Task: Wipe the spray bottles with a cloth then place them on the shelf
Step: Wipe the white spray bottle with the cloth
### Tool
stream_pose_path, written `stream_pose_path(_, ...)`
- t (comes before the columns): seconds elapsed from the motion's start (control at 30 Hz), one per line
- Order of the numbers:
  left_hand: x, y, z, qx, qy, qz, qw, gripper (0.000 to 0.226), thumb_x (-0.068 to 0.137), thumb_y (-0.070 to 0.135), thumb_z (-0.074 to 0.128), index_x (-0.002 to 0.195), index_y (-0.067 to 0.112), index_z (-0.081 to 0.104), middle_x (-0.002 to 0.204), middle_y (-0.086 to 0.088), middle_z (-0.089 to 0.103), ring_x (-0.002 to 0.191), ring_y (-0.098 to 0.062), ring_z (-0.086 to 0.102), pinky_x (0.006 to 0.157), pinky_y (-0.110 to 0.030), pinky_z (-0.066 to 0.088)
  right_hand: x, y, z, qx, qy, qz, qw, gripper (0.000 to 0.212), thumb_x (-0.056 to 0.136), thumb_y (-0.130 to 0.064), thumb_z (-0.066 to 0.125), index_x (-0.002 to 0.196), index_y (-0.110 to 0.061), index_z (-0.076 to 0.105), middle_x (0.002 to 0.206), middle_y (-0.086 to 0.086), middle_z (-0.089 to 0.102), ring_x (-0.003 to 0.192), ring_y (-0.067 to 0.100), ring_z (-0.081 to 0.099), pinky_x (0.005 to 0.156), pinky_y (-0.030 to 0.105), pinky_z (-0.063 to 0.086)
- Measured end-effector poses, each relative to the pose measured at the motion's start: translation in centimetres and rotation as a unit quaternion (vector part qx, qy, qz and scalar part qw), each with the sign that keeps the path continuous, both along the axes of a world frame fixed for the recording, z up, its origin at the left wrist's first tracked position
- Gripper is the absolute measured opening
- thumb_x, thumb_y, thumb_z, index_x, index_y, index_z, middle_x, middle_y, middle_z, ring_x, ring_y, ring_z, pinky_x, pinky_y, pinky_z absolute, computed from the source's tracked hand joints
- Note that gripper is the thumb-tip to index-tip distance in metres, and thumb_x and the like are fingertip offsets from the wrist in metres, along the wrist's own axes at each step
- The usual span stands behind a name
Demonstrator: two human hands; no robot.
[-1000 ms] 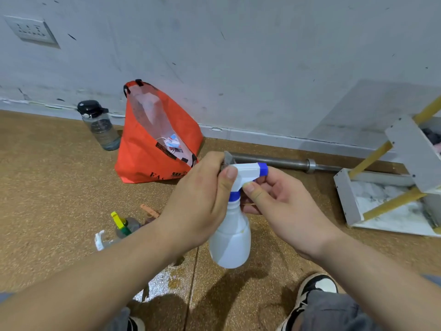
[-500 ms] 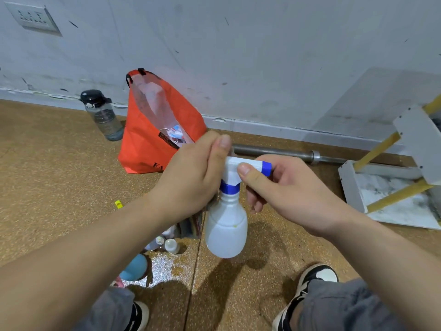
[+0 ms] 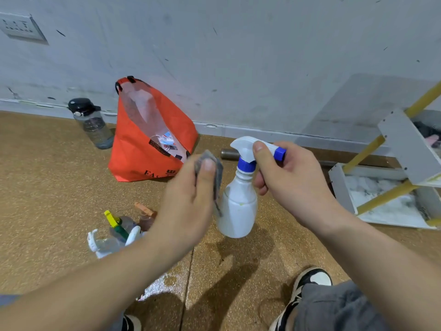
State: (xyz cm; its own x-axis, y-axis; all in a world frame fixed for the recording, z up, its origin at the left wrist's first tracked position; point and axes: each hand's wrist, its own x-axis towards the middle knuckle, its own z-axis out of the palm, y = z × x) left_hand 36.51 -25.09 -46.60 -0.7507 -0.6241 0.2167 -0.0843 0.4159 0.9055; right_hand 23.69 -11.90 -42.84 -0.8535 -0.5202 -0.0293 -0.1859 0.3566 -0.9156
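Brown speckled floor (image 3: 47, 187), grey wall (image 3: 238, 56), white shelf (image 3: 405, 144)

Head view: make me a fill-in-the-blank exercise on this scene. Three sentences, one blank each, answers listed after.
1. The right hand holds the white plastic spray bottle by its head, whose nozzle tip is ____.
2. The left hand grips a grey ____ beside that bottle.
3. Next to the orange fabric bag stands a clear drinking bottle with a ____ lid.

Missing words: blue; cloth; black.
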Motion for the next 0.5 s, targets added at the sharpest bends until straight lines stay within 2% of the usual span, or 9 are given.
stream_pose_path(0.07, 0.8, 2.0, -0.3, -0.028, 0.001, -0.108, 0.994, 0.026, 0.111, 0.039, 0.036, 0.115, 0.027, 0.059, 0.097, 0.016, 0.065, 0.093, 0.003, 0.060, 0.082, -0.018, 0.047, 0.0, -0.2, -0.1, -0.012, 0.009, -0.014, 1.000, 0.041, 0.102, -0.042, 0.058, 0.087, -0.004, 0.065, 0.063, 0.011, 0.071, 0.059, 0.022, 0.068, 0.065, 0.033, 0.055)
stream_pose_path(0.13, 1.4, 3.5, -0.7, -0.135, -0.037, -0.199, 0.970, 0.031, 0.112, 0.040, 0.031, 0.129, 0.026, 0.052, 0.116, 0.014, 0.053, 0.115, -0.008, 0.053, 0.100, -0.028, 0.044, 0.0, -0.4, 0.0, -0.030, 0.007, -0.034, 0.999, 0.042, 0.102, -0.043, 0.059, 0.086, -0.004, 0.065, 0.062, 0.011, 0.070, 0.058, 0.019, 0.067, 0.064, 0.032, 0.055)
stream_pose_path(0.2, 1.1, 3.2, -1.0, -0.191, -0.044, -0.213, 0.957, 0.034, 0.112, 0.035, 0.033, 0.134, 0.017, 0.052, 0.118, 0.009, 0.047, 0.114, -0.016, 0.050, 0.100, -0.036, 0.043, -0.1, -0.5, -0.1, -0.055, -0.005, -0.045, 0.998, 0.044, 0.101, -0.044, 0.060, 0.090, -0.001, 0.065, 0.062, 0.013, 0.068, 0.055, 0.017, 0.065, 0.068, 0.040, 0.059)
stream_pose_path(0.3, 0.1, 0.9, -1.4, -0.164, 0.014, -0.185, 0.969, 0.026, 0.103, 0.016, 0.055, 0.128, 0.013, 0.059, 0.120, 0.005, 0.058, 0.111, -0.018, 0.058, 0.097, -0.037, 0.048, -0.2, -0.4, 0.1, -0.105, -0.035, -0.041, 0.993, 0.045, 0.101, -0.042, 0.062, 0.093, 0.002, 0.063, 0.057, 0.014, 0.061, 0.052, 0.021, 0.060, 0.062, 0.044, 0.056)
stream_pose_path(0.37, -0.2, -0.3, -1.8, -0.108, 0.011, -0.155, 0.982, 0.034, 0.095, 0.025, 0.064, 0.128, 0.023, 0.057, 0.116, 0.012, 0.064, 0.106, -0.013, 0.064, 0.092, -0.038, 0.052, 0.0, -0.4, 0.3, -0.143, -0.068, -0.040, 0.987, 0.043, 0.102, -0.038, 0.062, 0.092, 0.004, 0.060, 0.053, 0.010, 0.056, 0.051, 0.023, 0.054, 0.061, 0.044, 0.053)
stream_pose_path(0.43, -0.3, 0.2, -1.4, -0.038, -0.026, -0.133, 0.990, 0.039, 0.090, 0.036, 0.064, 0.128, 0.035, 0.052, 0.111, 0.018, 0.067, 0.101, -0.008, 0.066, 0.087, -0.036, 0.054, 0.5, -0.5, 0.5, -0.171, -0.100, -0.041, 0.979, 0.037, 0.103, -0.035, 0.062, 0.088, -0.001, 0.058, 0.052, 0.008, 0.054, 0.052, 0.024, 0.052, 0.061, 0.042, 0.052)
stream_pose_path(0.5, -0.4, 1.5, -1.2, -0.050, -0.060, -0.125, 0.989, 0.034, 0.091, 0.037, 0.061, 0.124, 0.036, 0.053, 0.109, 0.016, 0.066, 0.100, -0.011, 0.063, 0.086, -0.039, 0.053, 1.2, -0.7, 0.5, -0.178, -0.108, -0.037, 0.977, 0.030, 0.103, -0.033, 0.062, 0.085, -0.009, 0.059, 0.053, 0.008, 0.054, 0.054, 0.023, 0.053, 0.059, 0.039, 0.050)
